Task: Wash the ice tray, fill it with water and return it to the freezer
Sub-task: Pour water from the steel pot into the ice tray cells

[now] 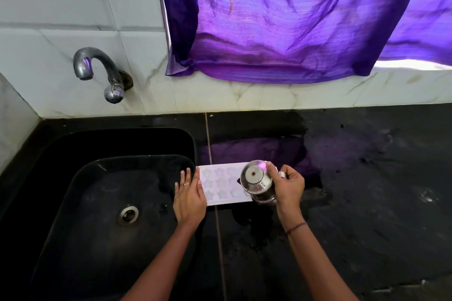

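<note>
The tray (220, 184), white with star-shaped cells, lies flat on the black counter (367, 178), just right of the sink (97, 144). Whether the cells hold water cannot be told. The left hand (189, 199) rests against the tray's left end, fingers straight and pressed together. The right hand (289, 187) grips a steel pot (256, 182), fingers curled round it, tipped over the tray's right end with its base towards the camera. The sink holds only its drain (127, 214). A tap (97, 66) juts from the tiled wall beside a purple curtain (293, 19).
</note>
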Demonstrator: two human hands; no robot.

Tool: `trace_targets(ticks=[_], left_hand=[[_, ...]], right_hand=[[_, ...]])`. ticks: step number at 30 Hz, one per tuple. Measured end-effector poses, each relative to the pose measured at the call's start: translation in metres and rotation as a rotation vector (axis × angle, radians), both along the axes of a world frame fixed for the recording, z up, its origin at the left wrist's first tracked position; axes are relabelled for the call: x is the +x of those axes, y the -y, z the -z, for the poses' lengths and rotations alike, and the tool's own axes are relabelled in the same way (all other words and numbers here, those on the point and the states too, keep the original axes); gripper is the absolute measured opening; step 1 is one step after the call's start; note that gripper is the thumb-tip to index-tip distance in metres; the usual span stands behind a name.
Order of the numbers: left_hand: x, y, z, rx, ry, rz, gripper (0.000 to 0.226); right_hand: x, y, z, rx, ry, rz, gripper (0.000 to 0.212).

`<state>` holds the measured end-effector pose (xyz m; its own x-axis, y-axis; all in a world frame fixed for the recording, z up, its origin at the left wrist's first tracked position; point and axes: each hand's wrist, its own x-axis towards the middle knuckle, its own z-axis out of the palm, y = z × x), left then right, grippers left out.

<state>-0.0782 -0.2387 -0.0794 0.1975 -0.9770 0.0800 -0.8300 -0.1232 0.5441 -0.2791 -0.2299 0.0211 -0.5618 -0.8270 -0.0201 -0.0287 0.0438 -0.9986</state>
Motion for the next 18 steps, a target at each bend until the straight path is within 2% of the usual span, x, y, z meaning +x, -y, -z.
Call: trace_targets(ticks=[9, 14, 18], left_hand=[[0.000, 0.000, -0.001, 0.005, 0.023, 0.004, 0.073], [0.000, 0.000, -0.002, 0.027, 0.029, 0.000, 0.061], [0.000, 0.000, -0.002, 0.024, 0.031, 0.004, 0.060]], right_hand=[[-0.011, -0.004, -0.001, -0.007, -0.026, 0.021, 0.050], [-0.013, -0.004, -0.001, -0.009, -0.045, 0.023, 0.050], [-0.013, -0.004, -0.002, -0.007, -0.084, 0.013, 0.049]])
